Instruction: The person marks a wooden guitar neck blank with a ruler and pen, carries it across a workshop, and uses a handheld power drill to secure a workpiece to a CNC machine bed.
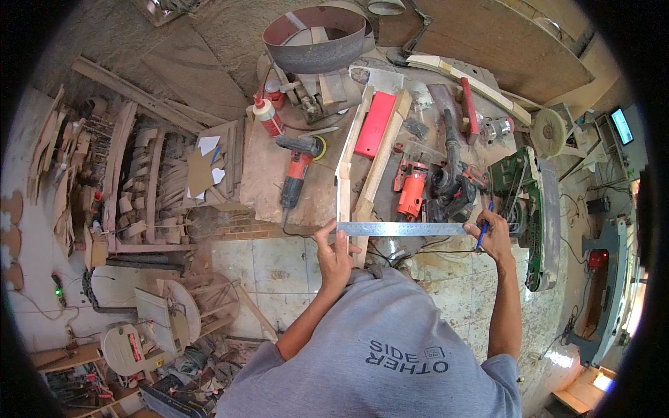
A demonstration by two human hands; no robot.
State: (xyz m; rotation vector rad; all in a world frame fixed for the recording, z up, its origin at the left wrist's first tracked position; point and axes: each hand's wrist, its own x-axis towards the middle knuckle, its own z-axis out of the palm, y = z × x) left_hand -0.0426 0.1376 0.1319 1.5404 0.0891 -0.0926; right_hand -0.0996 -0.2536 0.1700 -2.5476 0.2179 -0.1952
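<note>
A long steel ruler lies crosswise over the bench's front, across two long wooden strips. My left hand grips the ruler's left end where it meets the narrow pale strip, fingers bent against them. At the ruler's right end, my right hand holds a blue pen upright beside it. A red rectangular block sits between the strips higher up. Just above the ruler stand an orange router and a dark power tool.
The cluttered bench also bears an angle grinder, glue bottle and sanding belt. A green sander stands right, wood offcuts left. A round-wheeled machine is lower left; cables cross the tiled floor.
</note>
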